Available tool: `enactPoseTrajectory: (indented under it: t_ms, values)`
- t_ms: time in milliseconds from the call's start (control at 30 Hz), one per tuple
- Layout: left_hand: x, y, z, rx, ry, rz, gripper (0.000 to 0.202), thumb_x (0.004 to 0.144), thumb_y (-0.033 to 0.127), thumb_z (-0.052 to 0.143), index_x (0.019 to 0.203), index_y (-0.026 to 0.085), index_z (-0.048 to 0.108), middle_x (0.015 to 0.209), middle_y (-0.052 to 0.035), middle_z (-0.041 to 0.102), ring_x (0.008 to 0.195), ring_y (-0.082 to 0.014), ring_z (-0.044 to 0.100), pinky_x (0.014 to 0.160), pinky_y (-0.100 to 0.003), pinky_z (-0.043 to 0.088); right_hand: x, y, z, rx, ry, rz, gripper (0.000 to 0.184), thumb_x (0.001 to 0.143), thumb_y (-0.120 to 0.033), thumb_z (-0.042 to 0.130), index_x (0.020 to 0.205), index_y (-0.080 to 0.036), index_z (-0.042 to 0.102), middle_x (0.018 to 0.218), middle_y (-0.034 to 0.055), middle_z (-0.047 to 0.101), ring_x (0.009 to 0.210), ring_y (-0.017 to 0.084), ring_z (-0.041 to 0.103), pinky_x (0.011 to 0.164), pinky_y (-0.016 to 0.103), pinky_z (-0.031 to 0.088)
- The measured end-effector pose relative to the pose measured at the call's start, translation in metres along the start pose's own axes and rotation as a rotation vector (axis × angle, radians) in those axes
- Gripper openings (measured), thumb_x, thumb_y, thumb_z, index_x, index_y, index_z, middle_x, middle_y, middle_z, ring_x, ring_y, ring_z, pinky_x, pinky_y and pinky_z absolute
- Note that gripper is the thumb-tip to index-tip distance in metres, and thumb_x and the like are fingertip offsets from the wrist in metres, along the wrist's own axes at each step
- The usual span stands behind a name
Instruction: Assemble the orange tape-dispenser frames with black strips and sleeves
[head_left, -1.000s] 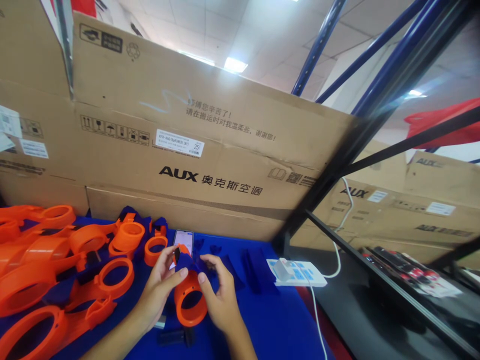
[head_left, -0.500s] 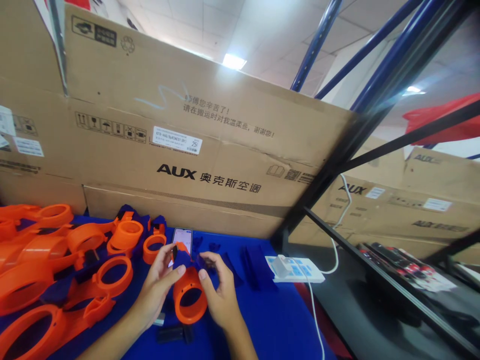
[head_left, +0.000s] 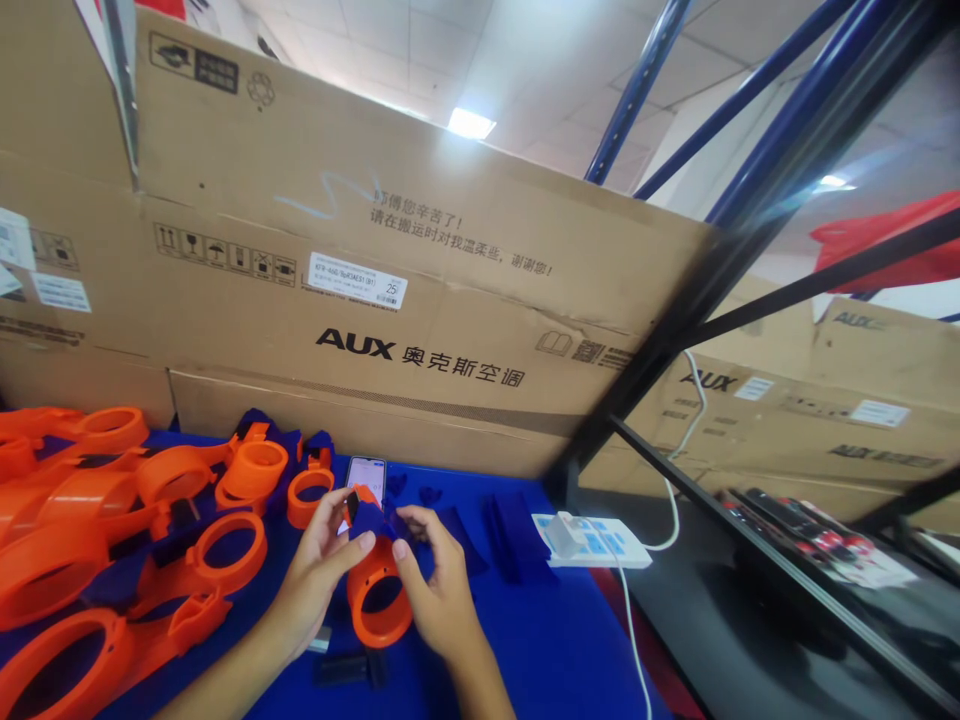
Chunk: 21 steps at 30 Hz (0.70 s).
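Note:
An orange plastic part with a round ring [head_left: 373, 572] is held up between my two hands over the blue-covered table. A dark blue piece [head_left: 367, 519], apparently cloth, lies across its upper end. My left hand [head_left: 319, 568] is closed on this upper end, with the thumb pressed on the blue piece and the fingers behind it. On the other side, my right hand [head_left: 439, 585] has its thumb at the ring's upper right edge and its curled index finger by the blue piece. The other right fingertips are hidden. A small black piece [head_left: 351, 506] shows near my left fingertips.
Several orange ringed parts [head_left: 56, 500] are heaped at the left. A phone [head_left: 367, 474] lies behind my hands. Blue strips [head_left: 514, 535] and a white power strip [head_left: 592, 540] with cables lie right. Black pieces [head_left: 341, 669] sit in front. Cardboard [head_left: 420, 300] stands behind.
My right thumb and index finger have shifted slightly left, closer to the blue piece. My left hand keeps its hold. The whole view has shifted a little.

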<state>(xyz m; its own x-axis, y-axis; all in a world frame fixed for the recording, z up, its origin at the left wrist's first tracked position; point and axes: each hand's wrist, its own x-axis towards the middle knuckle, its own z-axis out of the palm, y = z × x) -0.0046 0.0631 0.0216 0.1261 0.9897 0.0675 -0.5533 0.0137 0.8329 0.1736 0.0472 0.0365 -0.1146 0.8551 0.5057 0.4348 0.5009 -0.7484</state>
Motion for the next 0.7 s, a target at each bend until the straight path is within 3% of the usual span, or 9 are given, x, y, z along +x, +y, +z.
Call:
enactPoseTrajectory:
  t_ms: [333,700]
  values:
    - [0.0,-0.001,-0.001,-0.051,-0.024,0.033,0.049,0.084,0.028,0.08,0.129,0.032,0.062,0.133,-0.0036,0.067,0.126,-0.0249,0.059,0.105,-0.033,0.046,-0.002,0.0,0.001,-0.007,-0.008,0.0,0.03,0.098,-0.029,0.061,0.128,-0.023,0.063,0.114,0.0071,0.074,0.1,0.023,0.071,0.09,0.035,0.056]
    - [0.0,-0.011,-0.015,-0.122,-0.055,0.055,0.063,0.077,0.028,0.083,0.136,0.029,0.061,0.147,-0.0111,0.06,0.143,-0.0388,0.046,0.12,-0.052,0.034,-0.002,-0.006,-0.001,-0.113,0.12,-0.256,0.047,0.086,-0.036,0.078,0.128,-0.024,0.062,0.12,0.0106,0.07,0.108,0.028,0.07,0.093,0.04,0.058]
